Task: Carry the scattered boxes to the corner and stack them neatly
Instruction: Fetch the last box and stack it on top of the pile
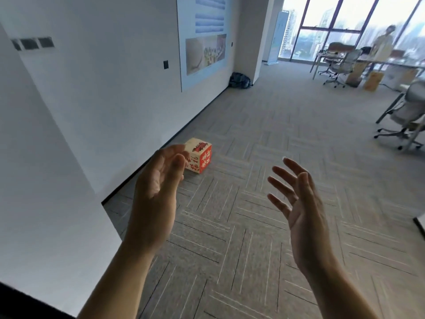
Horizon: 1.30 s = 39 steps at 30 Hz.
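Red-and-cream box (199,155): on the carpet (287,125), ahead of both hands, seemingly cubic.
Left hand (158,180): relaxed, empty, nearer the box.
Right hand (296,203): spread, empty, well right of the box.

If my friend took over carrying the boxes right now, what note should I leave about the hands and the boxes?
Left hand: open, empty, raised in front of you.
Right hand: open, fingers spread, empty.
Small red and cream printed cardboard box: sits on the grey patterned carpet close to the white wall; neither hand holds it.
Plain brown cardboard box: far off on the floor by the desks.
Done: no stack is in view.
Left: pick up the red and cream box, probably first since it is nearest, then carry every box to the corner and stack them.
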Available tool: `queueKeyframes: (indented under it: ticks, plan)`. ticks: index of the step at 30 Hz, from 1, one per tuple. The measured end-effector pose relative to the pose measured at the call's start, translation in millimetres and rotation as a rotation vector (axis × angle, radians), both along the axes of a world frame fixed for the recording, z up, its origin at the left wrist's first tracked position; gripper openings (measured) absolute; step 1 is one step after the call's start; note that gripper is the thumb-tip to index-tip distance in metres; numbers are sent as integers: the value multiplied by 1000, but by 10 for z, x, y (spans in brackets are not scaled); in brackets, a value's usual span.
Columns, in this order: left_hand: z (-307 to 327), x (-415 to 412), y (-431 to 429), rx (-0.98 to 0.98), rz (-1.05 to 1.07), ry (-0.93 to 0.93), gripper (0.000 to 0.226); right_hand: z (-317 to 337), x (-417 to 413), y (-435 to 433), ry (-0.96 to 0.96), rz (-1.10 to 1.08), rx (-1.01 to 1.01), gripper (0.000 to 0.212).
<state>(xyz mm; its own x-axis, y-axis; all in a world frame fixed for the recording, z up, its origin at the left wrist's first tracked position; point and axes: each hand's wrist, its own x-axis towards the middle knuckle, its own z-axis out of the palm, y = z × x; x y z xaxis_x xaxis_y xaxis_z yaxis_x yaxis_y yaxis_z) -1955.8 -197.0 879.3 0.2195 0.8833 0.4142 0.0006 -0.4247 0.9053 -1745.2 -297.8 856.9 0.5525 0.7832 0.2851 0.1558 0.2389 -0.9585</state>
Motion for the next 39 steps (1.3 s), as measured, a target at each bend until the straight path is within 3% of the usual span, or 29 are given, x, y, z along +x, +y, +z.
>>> queueKeyframes:
  ticks: [7, 14, 18, 30, 35, 39]
  plan:
    - [-353, 1009, 1626, -61, 76, 50, 33, -332, 1089, 1749, 53, 78, -23, 90]
    - [-94, 2058, 3118, -40, 143, 53, 33, -64, 2230, 3412, 51, 120, -7, 85]
    - [-152, 2462, 3975, -31, 189, 49, 45, -93, 2666, 4270, 27, 147, -2, 85]
    - [-533, 3903, 7280, -112, 103, 68, 45, -204, 4168, 7081, 21, 43, -56, 86]
    - [-492, 4512, 8354, -80, 72, 99, 47, -248, 4762, 8090, 32, 23, -55, 86]
    - [-764, 4887, 9190, -172, 129, 115, 44, -438, 5247, 9089, 46, 95, -89, 88]
